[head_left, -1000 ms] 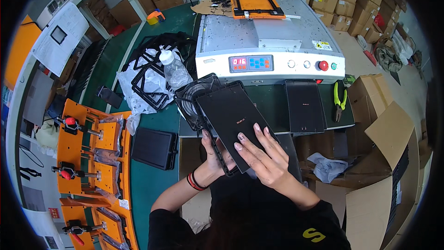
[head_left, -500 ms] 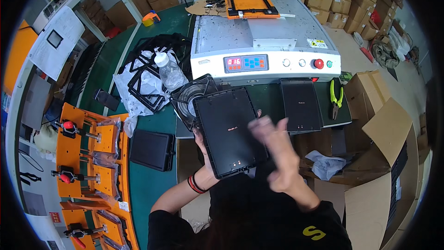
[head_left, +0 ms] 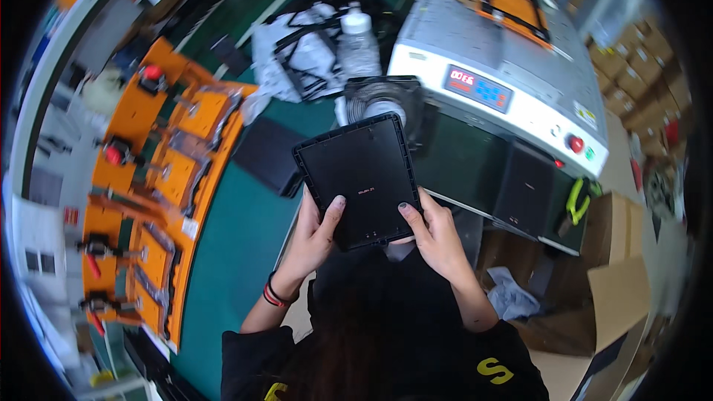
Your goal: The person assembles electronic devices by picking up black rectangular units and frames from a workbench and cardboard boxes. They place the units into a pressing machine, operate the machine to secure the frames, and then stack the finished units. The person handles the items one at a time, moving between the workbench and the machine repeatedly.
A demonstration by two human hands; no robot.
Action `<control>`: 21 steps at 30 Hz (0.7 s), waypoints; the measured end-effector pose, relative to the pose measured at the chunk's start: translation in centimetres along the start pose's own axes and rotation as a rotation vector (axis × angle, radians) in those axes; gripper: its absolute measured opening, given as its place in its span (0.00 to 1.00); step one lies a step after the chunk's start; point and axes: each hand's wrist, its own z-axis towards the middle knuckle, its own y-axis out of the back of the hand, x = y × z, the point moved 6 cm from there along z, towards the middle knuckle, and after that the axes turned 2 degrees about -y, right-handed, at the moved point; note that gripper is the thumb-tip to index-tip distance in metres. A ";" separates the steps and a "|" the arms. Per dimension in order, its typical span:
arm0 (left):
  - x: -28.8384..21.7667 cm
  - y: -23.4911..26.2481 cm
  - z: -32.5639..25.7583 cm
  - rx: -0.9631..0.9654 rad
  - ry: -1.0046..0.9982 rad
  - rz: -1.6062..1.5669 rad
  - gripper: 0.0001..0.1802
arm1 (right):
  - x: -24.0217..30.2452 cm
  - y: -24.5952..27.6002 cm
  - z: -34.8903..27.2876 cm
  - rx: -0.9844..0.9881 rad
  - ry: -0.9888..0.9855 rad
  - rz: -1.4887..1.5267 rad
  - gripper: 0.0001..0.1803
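A black rectangular panel with a raised, clipped rim (head_left: 360,171) is held up in front of me, its flat face toward me. My left hand (head_left: 315,235) grips its lower left edge, thumb on the face and fingers behind. On the lower right edge my right hand (head_left: 437,233) holds it the same way. Just beyond its top edge stands a small black fan (head_left: 407,96), partly covered by the panel. Another black panel (head_left: 271,154) lies on the green table to the left. A flat black panel (head_left: 526,187) rests below the machine at the right.
A grey-white machine (head_left: 512,111) with a lit display stands beyond, bearing an orange fixture (head_left: 512,9). Orange clamp racks (head_left: 169,178) line the left. Black frames (head_left: 301,67) and a clear bottle (head_left: 358,48) sit behind. Green-handled pliers (head_left: 575,204) lie near an open carton (head_left: 620,297).
My right hand, blurred in motion off the panel's face before, now grips its right edge. The panel has tilted the other way and come lower. My view has turned left.
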 end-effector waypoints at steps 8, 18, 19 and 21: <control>-1.8 7.0 -8.1 -0.469 -0.068 -0.414 0.31 | 2.9 -8.3 0.9 0.226 0.356 -0.144 0.31; -5.8 18.8 -17.1 -0.985 -0.240 0.062 0.30 | 1.6 -23.1 -1.3 0.533 0.567 0.006 0.19; -6.8 20.3 -18.3 -1.084 -0.323 0.306 0.31 | 1.1 -23.6 -1.2 0.539 0.561 0.013 0.18; -8.9 22.9 -20.3 -1.245 -0.470 0.809 0.33 | 0.2 -24.6 -0.8 0.585 0.462 0.038 0.15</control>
